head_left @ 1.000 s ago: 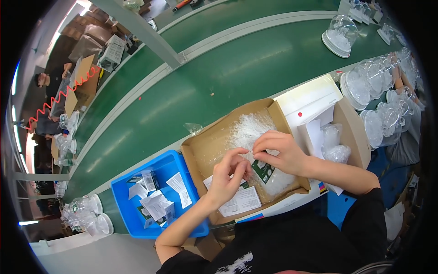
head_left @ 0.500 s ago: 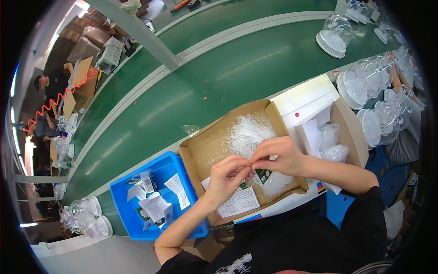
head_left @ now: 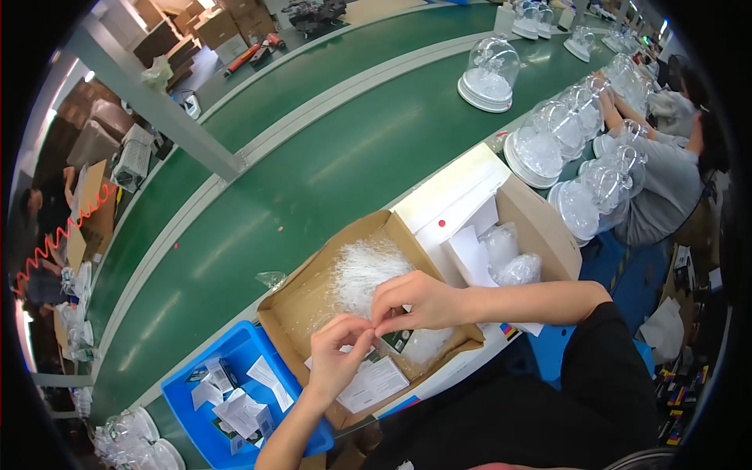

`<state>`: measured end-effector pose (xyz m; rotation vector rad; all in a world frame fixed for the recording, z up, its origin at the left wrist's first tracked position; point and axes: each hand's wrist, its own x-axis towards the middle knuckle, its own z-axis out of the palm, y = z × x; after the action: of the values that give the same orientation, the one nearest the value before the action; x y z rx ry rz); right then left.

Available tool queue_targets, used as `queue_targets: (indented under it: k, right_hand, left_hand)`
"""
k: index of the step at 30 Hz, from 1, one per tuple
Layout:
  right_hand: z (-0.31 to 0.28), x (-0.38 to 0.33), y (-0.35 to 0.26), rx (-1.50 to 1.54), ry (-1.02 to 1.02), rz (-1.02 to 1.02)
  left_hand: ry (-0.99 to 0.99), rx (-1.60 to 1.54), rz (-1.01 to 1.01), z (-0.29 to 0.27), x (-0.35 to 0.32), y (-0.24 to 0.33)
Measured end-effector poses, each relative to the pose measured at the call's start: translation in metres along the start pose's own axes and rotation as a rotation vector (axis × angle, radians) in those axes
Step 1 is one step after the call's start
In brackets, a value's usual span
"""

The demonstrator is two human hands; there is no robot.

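Both hands, left hand (head_left: 338, 352) and right hand (head_left: 415, 301), pinch a small clear bag (head_left: 368, 327) over the cardboard box (head_left: 313, 294) (fingers narrow); a loose pinch could drop it among the heaped bags (head_left: 364, 266).

A long green conveyor belt (head_left: 329, 149) runs past stacked brown cartons (head_left: 196, 31).

A cardboard box (head_left: 313, 301) sits between a bin (head_left: 235, 356) on its left and a second box (head_left: 540, 227) on its right; the conveyor belt (head_left: 329, 164) runs behind.
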<state>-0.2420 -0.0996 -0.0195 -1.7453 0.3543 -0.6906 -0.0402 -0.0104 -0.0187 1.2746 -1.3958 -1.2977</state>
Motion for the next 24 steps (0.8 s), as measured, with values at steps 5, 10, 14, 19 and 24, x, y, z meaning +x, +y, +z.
queue_targets:
  k: [5,10,14,19,24]
  right_hand:
    - [0.007,0.007,0.003,-0.108,-0.04,0.029]
    - [0.002,-0.003,0.004,-0.199,0.022,-0.023]
    - [0.009,-0.004,0.008,-0.182,0.06,-0.044]
    - [0.009,-0.004,0.011,-0.153,0.072,-0.032]
    - [0.007,-0.002,0.01,-0.115,0.096,0.017]
  left_hand:
    - [-0.047,0.218,0.086,-0.011,-0.005,0.006]
    - [-0.072,0.005,0.073,0.001,-0.001,-0.009]
    - [-0.022,0.006,0.071,0.0,-0.004,-0.014]
    - [-0.028,-0.02,0.054,0.002,-0.003,-0.013]
    - [-0.034,0.062,0.129,-0.001,-0.002,-0.009]
